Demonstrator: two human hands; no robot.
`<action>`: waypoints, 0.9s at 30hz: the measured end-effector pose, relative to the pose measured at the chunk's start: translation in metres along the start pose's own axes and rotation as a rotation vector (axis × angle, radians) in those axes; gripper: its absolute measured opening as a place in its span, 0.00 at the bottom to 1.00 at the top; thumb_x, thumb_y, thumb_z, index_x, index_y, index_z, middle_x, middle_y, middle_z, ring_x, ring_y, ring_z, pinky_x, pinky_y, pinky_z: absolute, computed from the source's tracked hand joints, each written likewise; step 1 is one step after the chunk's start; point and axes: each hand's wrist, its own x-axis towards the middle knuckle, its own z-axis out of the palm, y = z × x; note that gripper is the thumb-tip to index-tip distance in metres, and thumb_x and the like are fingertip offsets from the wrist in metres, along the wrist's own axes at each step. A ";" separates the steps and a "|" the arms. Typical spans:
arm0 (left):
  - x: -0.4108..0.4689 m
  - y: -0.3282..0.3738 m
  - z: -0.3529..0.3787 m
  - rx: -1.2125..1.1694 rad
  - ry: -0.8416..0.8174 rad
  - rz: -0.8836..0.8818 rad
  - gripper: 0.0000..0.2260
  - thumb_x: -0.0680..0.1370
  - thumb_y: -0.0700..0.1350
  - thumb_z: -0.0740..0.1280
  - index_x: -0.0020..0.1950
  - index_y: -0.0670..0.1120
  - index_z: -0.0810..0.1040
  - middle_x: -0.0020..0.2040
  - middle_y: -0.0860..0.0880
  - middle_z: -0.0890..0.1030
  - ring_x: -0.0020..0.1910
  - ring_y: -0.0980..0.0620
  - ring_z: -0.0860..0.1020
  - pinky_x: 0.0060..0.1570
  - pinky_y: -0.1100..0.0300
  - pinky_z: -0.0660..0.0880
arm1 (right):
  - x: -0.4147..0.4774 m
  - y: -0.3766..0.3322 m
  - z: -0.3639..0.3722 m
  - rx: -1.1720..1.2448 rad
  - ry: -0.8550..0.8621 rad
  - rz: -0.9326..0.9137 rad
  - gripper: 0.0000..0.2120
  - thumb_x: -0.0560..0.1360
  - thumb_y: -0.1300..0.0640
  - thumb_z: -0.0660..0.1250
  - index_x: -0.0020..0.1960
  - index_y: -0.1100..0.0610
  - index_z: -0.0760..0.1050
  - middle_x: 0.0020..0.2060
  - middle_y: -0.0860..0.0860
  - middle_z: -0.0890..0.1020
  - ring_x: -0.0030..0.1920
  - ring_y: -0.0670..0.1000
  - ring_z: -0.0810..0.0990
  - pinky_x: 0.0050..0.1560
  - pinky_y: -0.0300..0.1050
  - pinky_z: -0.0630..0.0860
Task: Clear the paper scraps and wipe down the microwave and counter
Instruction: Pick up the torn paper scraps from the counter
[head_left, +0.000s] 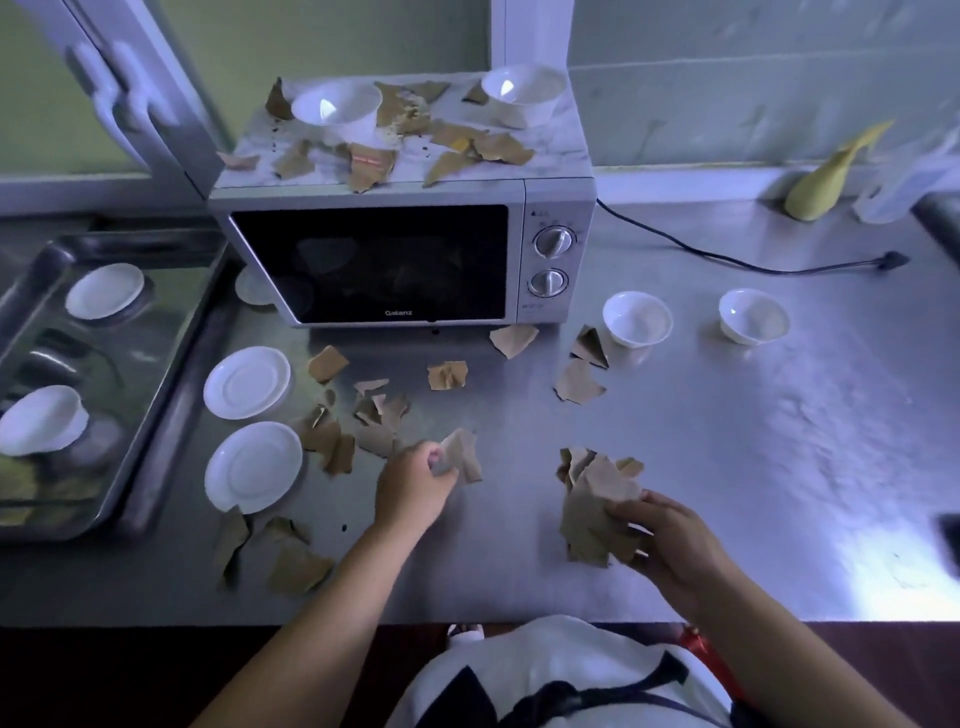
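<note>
The microwave (400, 260) door reads "Galanz". Left hand (413, 486) pinches one paper scrap (462, 454); right hand (670, 540) grips a scrap bundle (592, 509) over the worktop (727, 467).

Left hand (413, 486) pinches 1 paper scrap (462, 454), right hand (670, 540) grips a scrap bundle (592, 506), before a littered microwave (405, 249) on a steel counter (753, 441).

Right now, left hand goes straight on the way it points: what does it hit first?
Likely the loose paper scrap lying before the microwave door's right corner; bare counter until then, though depth is unclear.
</note>
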 end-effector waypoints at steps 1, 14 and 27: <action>0.008 0.002 0.002 0.076 0.021 0.024 0.12 0.76 0.51 0.71 0.56 0.48 0.79 0.52 0.48 0.84 0.51 0.45 0.80 0.45 0.56 0.74 | -0.003 0.001 -0.003 0.002 0.022 -0.015 0.08 0.77 0.68 0.66 0.55 0.68 0.77 0.37 0.56 0.85 0.36 0.53 0.82 0.40 0.48 0.77; 0.059 0.017 0.035 0.321 -0.068 -0.024 0.20 0.74 0.55 0.70 0.63 0.50 0.73 0.60 0.45 0.78 0.60 0.41 0.74 0.55 0.47 0.74 | -0.035 0.028 -0.022 0.139 0.285 -0.079 0.07 0.76 0.69 0.66 0.53 0.65 0.80 0.39 0.58 0.84 0.35 0.53 0.83 0.34 0.44 0.79; 0.009 0.066 0.010 -0.674 -0.460 0.089 0.13 0.77 0.38 0.71 0.60 0.46 0.80 0.54 0.45 0.85 0.53 0.48 0.83 0.56 0.54 0.79 | -0.041 -0.005 0.008 0.041 0.065 -0.207 0.10 0.75 0.67 0.66 0.55 0.66 0.82 0.52 0.65 0.83 0.55 0.62 0.83 0.56 0.54 0.80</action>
